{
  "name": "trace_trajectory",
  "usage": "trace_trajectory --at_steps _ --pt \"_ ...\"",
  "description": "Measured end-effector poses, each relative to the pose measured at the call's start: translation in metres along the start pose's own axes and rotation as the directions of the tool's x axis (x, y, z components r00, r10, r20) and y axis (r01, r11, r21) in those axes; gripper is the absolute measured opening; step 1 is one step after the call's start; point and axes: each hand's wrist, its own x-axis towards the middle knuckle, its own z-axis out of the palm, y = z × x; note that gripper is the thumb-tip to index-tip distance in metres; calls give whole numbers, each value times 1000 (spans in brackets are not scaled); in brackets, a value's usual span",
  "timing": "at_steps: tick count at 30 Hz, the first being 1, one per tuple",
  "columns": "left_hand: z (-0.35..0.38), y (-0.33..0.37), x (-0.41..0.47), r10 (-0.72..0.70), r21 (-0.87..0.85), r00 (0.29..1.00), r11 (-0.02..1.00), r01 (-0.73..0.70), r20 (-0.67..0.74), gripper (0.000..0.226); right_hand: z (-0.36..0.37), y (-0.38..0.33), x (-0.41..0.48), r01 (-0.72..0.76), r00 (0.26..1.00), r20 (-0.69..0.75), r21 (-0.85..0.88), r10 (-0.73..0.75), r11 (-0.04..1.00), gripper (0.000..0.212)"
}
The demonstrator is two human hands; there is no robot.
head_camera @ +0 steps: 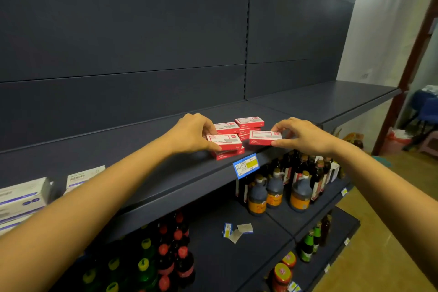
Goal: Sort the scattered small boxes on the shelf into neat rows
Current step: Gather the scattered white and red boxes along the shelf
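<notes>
Nothing legible from here. Red boxes (224, 141): white label plus small logo, print too blurred. Blue-and-yellow price tag (245, 165) on the shelf (166, 180) edge: handwritten digits, can't resolve them. White cartons (83, 176) at left: blurred characters. Bottle labels (300, 201): unreadable.

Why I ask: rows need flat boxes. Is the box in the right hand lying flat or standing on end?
Flat: the red box pinched by the right hand shows its broad printed face upward.
</notes>
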Motion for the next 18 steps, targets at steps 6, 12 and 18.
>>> trace_trajectory --at_steps 6,12,18 --pt "23 3 3 -106 -52 994 993 105 -21 49 3 26 30 149 987 62 49 -152 988 33" --pt "35 14 -3 -234 -80 967 971 227 -96 45 5 39 55 270 950 139 80 -279 960 34" --pt "31 27 -16 -297 51 911 945 324 -286 35 14 47 67 352 936 77 -187 -343 917 37"
